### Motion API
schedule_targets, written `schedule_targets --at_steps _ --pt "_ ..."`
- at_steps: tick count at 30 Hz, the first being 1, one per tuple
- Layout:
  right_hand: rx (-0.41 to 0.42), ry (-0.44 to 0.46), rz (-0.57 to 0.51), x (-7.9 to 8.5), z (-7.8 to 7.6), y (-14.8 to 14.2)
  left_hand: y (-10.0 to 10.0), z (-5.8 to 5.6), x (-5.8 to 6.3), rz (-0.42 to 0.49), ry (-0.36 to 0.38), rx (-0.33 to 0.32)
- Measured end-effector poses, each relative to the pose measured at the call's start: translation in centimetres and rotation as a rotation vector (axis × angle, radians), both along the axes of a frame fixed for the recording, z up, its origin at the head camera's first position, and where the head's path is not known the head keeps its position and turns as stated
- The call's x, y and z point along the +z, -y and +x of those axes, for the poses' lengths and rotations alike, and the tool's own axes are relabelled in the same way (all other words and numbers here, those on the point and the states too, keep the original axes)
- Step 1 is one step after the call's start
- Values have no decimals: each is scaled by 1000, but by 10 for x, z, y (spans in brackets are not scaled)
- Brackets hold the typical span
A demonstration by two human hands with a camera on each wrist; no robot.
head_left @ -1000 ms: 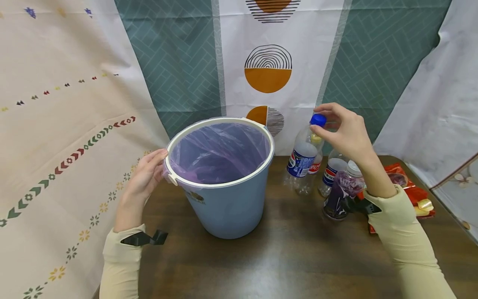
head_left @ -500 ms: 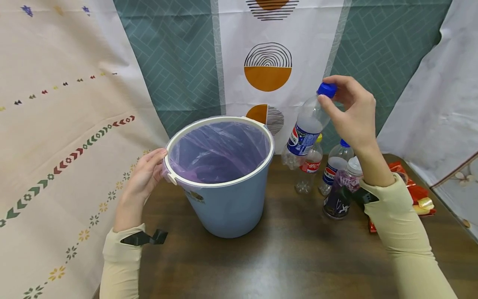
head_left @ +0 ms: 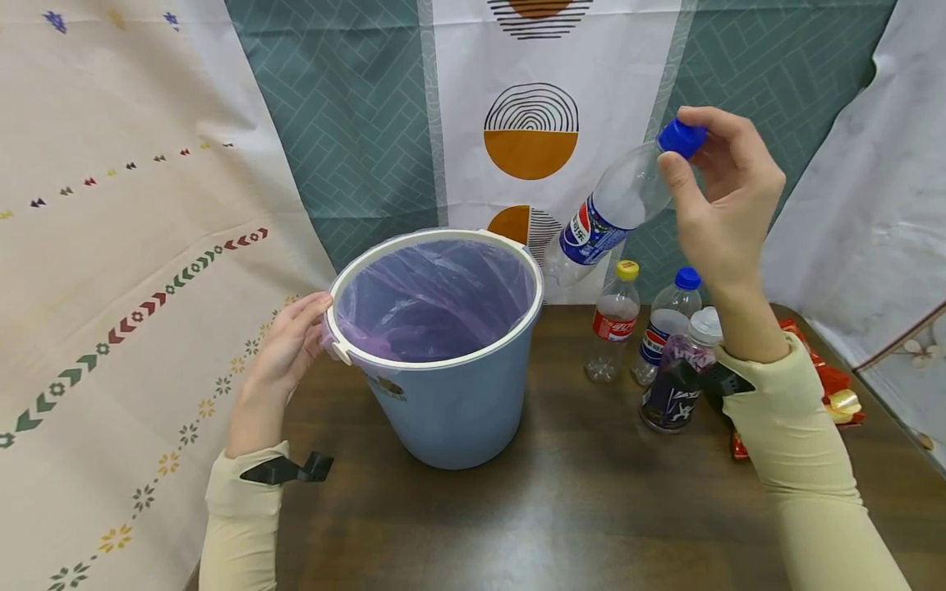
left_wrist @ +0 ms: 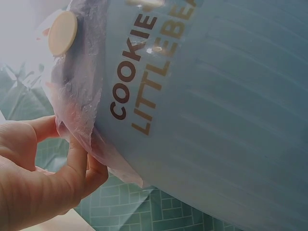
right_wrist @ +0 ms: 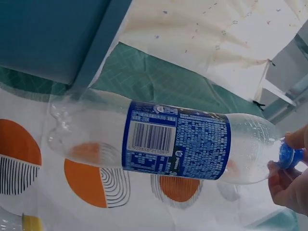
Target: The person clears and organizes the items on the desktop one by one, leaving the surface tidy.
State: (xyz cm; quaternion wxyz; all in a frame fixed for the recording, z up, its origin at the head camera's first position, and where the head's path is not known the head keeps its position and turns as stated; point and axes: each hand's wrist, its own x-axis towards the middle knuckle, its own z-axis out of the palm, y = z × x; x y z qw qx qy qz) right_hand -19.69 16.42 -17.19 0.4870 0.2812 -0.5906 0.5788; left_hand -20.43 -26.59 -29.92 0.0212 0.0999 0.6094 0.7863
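Observation:
My right hand [head_left: 732, 185] pinches the blue cap of a clear plastic soda bottle [head_left: 602, 226] with a blue label. The bottle is tilted in the air, its base down and left beside the far right rim of a blue trash can [head_left: 458, 410]. In the right wrist view the whole bottle [right_wrist: 178, 139] shows, with the fingers at its cap. My left hand [head_left: 291, 341] grips the can's left rim, over the purple plastic liner [head_left: 443, 287]. From the left wrist view, the thumb and fingers pinch the liner's folded edge [left_wrist: 77, 115] near a cream knob [left_wrist: 63, 33].
Right of the can stand a yellow-capped bottle with a red label [head_left: 615, 324], a blue-capped bottle [head_left: 665, 328] and a dark purple bottle with a white cap [head_left: 678, 373]. Red snack wrappers [head_left: 831, 382] lie at the table's right. A patterned cloth [head_left: 369, 123] hangs behind.
My right hand has lifted the blue-capped bottle off the table, up and to the right, and its base has swung left toward the can. The left hand stays at the rim.

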Motion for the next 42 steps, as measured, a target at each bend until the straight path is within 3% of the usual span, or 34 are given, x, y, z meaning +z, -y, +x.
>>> schedule_targets --at_steps 8,16,21,29,36,42 --pt "80 -109 -212 6 -3 4 0 -1 1 0 -7 -11" --pt "162 -117 -266 4 3 19 1 -1 0 5 -3 -20" --pt "193 -88 -166 -4 4 33 1 -1 0 13 1 -16" --pt "230 -49 41 -31 -1 58 1 -2 -2 32 -16 -24" --pt "273 41 195 -47 -10 68 1 -1 -4 19 -7 -13" --pt "260 153 328 -52 -10 72 2 -2 -2 30 -12 -19"
